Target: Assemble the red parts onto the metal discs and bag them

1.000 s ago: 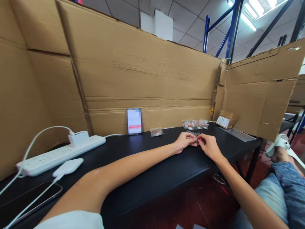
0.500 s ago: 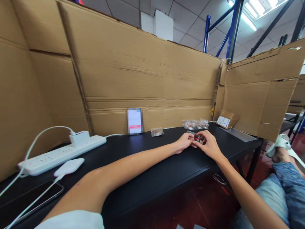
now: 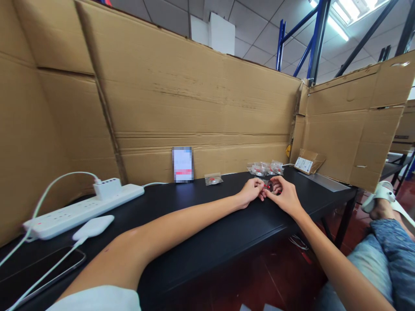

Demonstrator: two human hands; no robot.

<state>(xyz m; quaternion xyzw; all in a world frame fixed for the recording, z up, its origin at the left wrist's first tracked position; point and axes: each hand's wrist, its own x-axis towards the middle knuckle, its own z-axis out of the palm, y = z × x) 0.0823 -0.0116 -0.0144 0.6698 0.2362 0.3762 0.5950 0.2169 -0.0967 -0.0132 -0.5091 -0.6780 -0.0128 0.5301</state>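
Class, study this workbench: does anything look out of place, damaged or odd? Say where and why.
The cardboard wall behind the table is scuffed, so it looks worn. One clear packet lies apart, left of the cluster of packets, perhaps deliberately. No spill shows around the dark-and-red item in the right hand.

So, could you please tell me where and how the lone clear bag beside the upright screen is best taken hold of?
I'd pinch the lone clear bag by its near edge, coming from the person's side and slightly above. It lies low on the black table with the cardboard wall behind it, and its red content shows near the middle, so the edge is probably thinner.
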